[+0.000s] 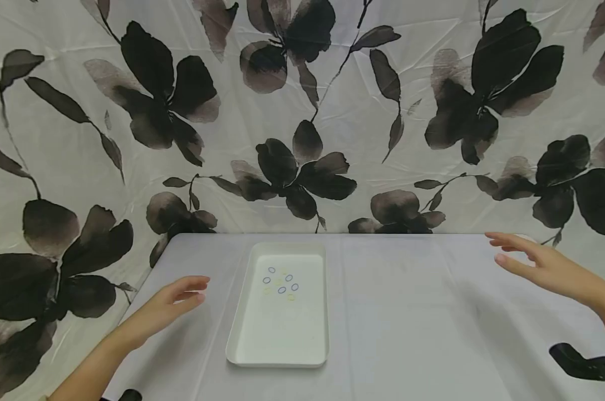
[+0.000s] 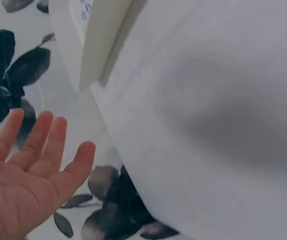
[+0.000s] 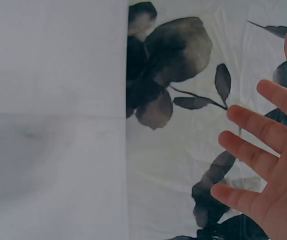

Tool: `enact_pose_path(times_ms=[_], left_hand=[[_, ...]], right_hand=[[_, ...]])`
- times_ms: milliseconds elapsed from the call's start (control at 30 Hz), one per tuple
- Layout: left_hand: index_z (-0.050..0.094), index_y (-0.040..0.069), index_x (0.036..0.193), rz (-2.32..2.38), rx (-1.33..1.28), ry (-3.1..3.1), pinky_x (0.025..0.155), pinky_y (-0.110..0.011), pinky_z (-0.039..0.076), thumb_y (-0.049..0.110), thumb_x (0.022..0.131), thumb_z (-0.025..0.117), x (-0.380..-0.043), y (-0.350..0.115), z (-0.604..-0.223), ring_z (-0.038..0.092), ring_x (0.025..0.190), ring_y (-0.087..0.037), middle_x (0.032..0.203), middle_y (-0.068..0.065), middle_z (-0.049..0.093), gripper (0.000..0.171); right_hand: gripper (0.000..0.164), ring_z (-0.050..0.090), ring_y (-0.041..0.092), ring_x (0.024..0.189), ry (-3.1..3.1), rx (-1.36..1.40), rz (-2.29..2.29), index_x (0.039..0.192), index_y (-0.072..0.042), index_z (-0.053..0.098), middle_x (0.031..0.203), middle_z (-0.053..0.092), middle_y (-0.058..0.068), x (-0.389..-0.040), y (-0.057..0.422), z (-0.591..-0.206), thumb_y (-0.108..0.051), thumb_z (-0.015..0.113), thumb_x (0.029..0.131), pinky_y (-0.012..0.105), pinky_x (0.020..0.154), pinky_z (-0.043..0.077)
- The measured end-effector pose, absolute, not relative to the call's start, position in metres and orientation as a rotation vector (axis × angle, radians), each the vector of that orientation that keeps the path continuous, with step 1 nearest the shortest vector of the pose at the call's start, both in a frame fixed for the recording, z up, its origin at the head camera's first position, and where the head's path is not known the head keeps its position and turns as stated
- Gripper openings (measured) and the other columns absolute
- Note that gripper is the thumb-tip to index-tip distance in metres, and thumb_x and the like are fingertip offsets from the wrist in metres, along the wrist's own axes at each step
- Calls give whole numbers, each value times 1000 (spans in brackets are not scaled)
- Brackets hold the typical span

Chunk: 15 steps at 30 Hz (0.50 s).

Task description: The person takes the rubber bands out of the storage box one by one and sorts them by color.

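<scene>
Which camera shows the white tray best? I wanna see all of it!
The head view: it shows the whole white tray, with the small blue rings inside. The left wrist view catches just part, cut off at the top edge. The right wrist view shows none.

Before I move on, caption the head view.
Bare left hand and right hand flank a white rectangular tray holding thin blue rings and pale yellow pieces.

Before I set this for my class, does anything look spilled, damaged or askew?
Nothing stands out: the white tray rests on the table, and the small blue rings and faint yellow pieces lie inside it, none visibly spilled.
</scene>
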<state>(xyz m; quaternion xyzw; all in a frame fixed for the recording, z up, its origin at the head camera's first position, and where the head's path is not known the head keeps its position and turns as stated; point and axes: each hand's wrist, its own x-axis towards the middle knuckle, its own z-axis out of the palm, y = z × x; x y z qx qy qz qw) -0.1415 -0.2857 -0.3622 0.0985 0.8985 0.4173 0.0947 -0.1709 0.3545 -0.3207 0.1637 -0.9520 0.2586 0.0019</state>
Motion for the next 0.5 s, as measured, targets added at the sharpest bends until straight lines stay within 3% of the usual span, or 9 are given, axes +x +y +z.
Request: enact_pose_path(times_ms=[67,167,233,367,433,500], left_hand=[[42,0,134,1313,223,2596,87,-51,45,26,94,55,-143,-281,-364,47,117,-37,131,-22,46,49],[42,-3,132,1382,109,2531,81,-45,47,24,93,58,-145,-274,-371,47,116,-37,130,-26,45,50],[42,-3,132,1412,31,2494,80,-45,47,21,92,59,-147,-271,-377,43,119,-40,132,-28,41,50],[39,-4,133,1467,-74,2440,82,-46,48,17,92,58,-151,-263,-393,41,120,-42,134,-30,37,50],[38,-4,133,1494,-107,2422,82,-46,49,15,92,58,-152,-259,-399,47,115,-39,132,-31,39,49],[38,-5,132,1517,-124,2408,81,-45,50,13,91,58,-153,-255,-403,52,111,-35,130,-31,41,49]], right_hand=[[52,46,11,111,-3003,491,879,140,-1,36,128,47,27,-175,351,-318,-23,53,95,66,79,35],[48,41,-13,95,-3007,480,959,137,-2,40,123,53,21,-181,345,-314,-24,52,96,57,79,42],[46,43,-14,94,-2992,477,1027,136,-3,42,120,55,15,-185,341,-312,-23,52,96,50,80,45],[45,54,-3,94,-2935,473,1209,132,1,46,112,58,-1,-194,330,-311,-21,56,94,29,79,49],[45,58,1,93,-2914,479,1291,131,3,46,110,58,-4,-198,324,-312,-20,57,94,19,75,48],[45,60,4,91,-2905,479,1352,129,5,47,110,59,1,-204,317,-313,-20,57,93,19,75,48]])
